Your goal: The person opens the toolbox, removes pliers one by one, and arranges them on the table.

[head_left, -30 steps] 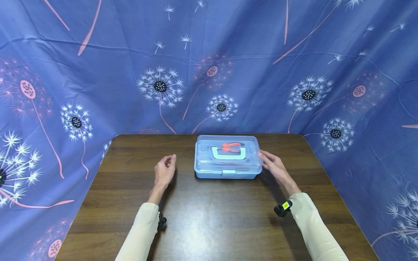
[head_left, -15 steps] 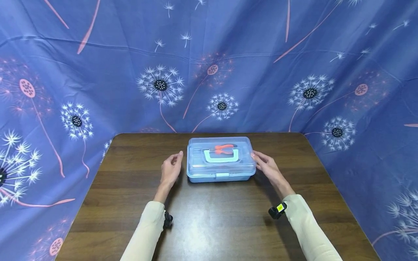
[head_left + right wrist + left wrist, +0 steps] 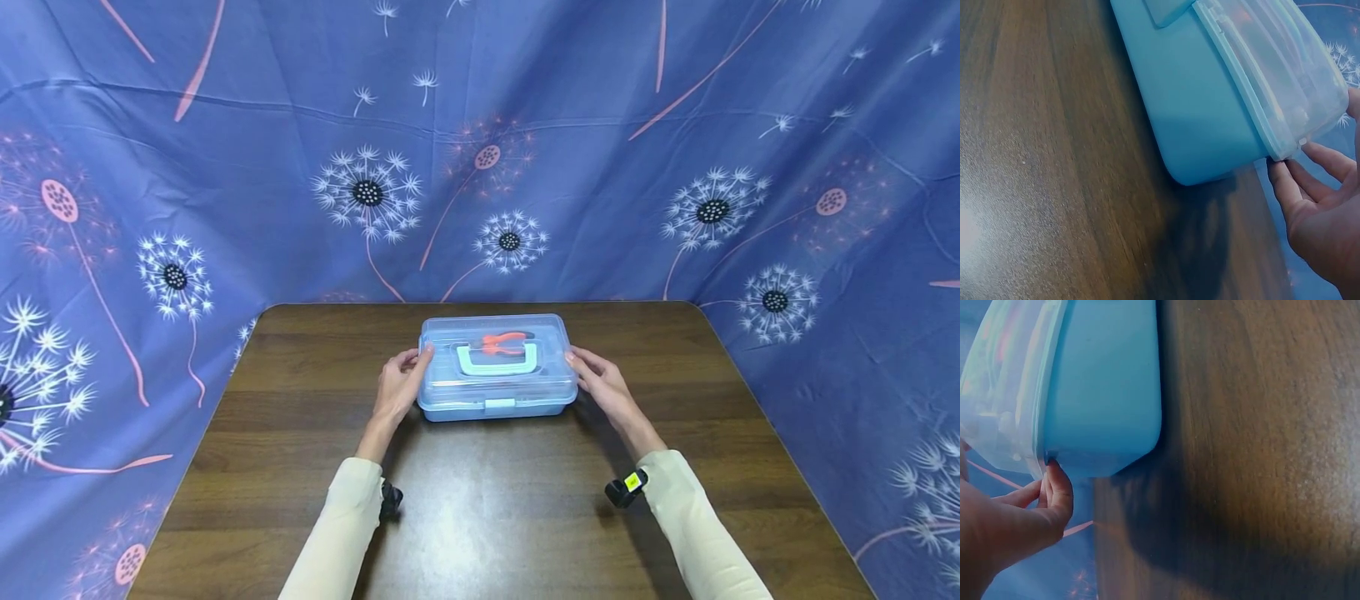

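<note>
A light blue plastic toolbox (image 3: 495, 387) with a clear lid stands on the table, its front latch (image 3: 499, 404) fastened. Orange-handled pliers (image 3: 504, 338) show behind the pale carrying handle (image 3: 498, 369), seemingly under the lid. My left hand (image 3: 399, 387) holds the toolbox's left end, with the thumb at the lid's edge. In the left wrist view, fingertips (image 3: 1057, 472) hook under the rim. At the other end my right hand (image 3: 606, 387) grips in the same way; its fingertips (image 3: 1279, 170) sit beneath the rim in the right wrist view.
The brown wooden table (image 3: 487, 517) has rounded far corners. A blue dandelion-print cloth (image 3: 600, 208) hangs right behind it and along both sides. Small black cameras (image 3: 622, 490) are strapped to both wrists.
The toolbox has slid left and slightly nearer, with my right hand staying at its right end. My left hand has moved right from beside the toolbox and taken hold of its left end.
</note>
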The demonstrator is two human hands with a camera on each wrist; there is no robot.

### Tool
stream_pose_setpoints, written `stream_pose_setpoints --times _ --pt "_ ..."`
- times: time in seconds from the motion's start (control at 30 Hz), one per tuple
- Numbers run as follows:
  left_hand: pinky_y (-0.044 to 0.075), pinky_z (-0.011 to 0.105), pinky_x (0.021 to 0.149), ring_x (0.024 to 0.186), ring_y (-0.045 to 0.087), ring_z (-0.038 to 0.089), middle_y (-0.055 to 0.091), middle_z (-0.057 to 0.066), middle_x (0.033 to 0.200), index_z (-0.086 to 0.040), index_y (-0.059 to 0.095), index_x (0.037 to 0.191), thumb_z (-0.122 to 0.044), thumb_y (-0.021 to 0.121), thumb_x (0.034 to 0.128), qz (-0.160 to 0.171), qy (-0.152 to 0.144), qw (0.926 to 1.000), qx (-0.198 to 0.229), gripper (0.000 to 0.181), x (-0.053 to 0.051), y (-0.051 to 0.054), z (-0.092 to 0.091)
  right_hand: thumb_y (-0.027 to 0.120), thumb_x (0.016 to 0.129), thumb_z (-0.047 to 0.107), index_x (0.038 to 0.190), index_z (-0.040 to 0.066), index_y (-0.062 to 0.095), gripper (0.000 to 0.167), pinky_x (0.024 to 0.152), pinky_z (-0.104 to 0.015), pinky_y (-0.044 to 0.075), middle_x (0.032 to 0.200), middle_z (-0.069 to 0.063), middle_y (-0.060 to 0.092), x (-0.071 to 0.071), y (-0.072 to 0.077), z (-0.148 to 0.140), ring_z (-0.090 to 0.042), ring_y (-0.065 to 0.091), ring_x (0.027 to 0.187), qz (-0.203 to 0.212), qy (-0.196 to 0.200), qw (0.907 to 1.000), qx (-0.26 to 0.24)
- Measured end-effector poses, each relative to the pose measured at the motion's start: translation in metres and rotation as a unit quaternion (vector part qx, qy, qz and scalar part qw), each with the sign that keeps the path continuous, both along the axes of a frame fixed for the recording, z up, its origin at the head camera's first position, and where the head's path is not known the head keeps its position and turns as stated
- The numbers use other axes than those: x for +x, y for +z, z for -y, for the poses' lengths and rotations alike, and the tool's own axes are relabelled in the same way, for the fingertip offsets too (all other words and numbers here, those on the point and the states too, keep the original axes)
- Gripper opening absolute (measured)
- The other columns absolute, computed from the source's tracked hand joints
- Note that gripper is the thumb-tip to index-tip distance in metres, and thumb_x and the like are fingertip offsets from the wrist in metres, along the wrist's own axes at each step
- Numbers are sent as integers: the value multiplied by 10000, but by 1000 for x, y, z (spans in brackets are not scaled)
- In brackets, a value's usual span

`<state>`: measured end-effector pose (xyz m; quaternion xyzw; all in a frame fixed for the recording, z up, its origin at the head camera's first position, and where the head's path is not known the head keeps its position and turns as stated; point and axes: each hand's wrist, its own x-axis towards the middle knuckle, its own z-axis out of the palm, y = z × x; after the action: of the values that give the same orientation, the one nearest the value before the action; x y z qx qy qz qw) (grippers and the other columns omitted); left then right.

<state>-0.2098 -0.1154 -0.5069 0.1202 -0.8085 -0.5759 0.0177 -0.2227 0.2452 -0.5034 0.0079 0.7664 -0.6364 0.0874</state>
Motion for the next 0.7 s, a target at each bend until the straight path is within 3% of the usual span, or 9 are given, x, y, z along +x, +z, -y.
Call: stream_pose_setpoints --times 0.43,0.7 --pt "441 450 1061 1207 581 306 619 180 1313 4 584 1402 -588 657 940 -125 -27 9972 739 754 1 -8 0 615 1022 462 1552 4 406 731 1124 -396 398 1590 -189 398 9 -2 2 -284 420 1423 60 -56 10000 -5" --pt "426 444 1071 1215 552 307 599 192 1308 22 555 1424 -532 655 967 -140 -93 9957 911 725 10 -6 -2 602 1033 447 1553 5 407 710 1115 -376 407 1592 -182 400 16 -4 1 -274 424 1416 61 -99 9999 -39"
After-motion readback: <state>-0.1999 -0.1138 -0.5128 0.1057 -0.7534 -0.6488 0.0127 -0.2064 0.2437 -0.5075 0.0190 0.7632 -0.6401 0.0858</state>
